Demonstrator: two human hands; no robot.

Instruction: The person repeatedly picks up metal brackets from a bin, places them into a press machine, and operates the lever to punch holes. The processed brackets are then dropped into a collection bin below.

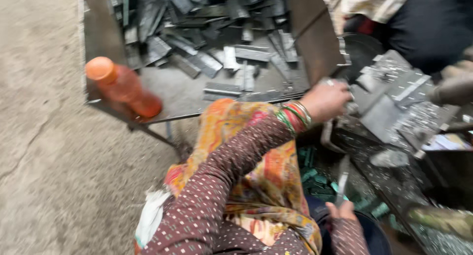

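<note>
Grey flat metal plate (382,118) lay tilted on the machine bed (419,112), just beside the left hand (325,100), whose fingers curled around its near edge. It looked stiff, heavy and sharp-edged, best gripped along a long side. Right hand (341,210) pinched a thin metal strip (343,182).

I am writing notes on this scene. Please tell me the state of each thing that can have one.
Orange bottle: capped, lying tilted on the tray edge.
Metal tray: holds a loose heap of grey strips.
Left hand: closed around a metal part.
Right hand: gripping a flat metal strip.
</note>
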